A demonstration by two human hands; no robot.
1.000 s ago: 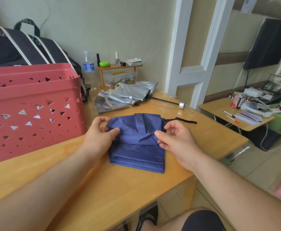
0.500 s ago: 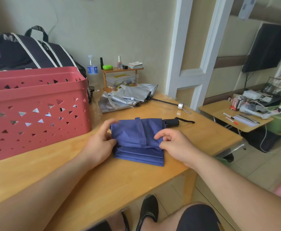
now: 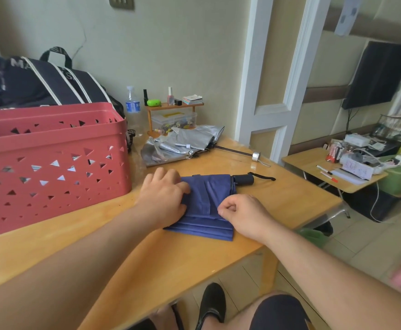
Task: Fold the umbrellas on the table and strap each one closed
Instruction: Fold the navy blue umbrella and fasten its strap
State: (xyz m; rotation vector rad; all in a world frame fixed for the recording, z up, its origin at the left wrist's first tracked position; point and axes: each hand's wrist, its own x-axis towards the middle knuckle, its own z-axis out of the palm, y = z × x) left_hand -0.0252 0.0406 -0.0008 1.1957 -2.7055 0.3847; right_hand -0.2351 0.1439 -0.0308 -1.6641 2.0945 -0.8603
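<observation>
Blue umbrella (image 3: 209,201) lies flat on the table (image 3: 194,260), near edge, centre of view, canopy gathered into folded layers. Black handle (image 3: 243,180) points right, wrist loop (image 3: 263,176) trailing off it on the wood. Left hand (image 3: 163,196) sits on the left end of the canopy, fingers curled over the fabric and holding it down. Right hand (image 3: 243,214) is at the near-right corner of the canopy, fingers curled in, thumb and forefinger pinching fabric (what exactly it pinches is hidden by the fingers). Silver umbrella (image 3: 183,144) lies farther back, loose and unfolded, shaft (image 3: 232,151) out to the right. Red basket (image 3: 52,163) stands left, just beside the left hand. Dark bag (image 3: 40,82) behind the basket.
</observation>
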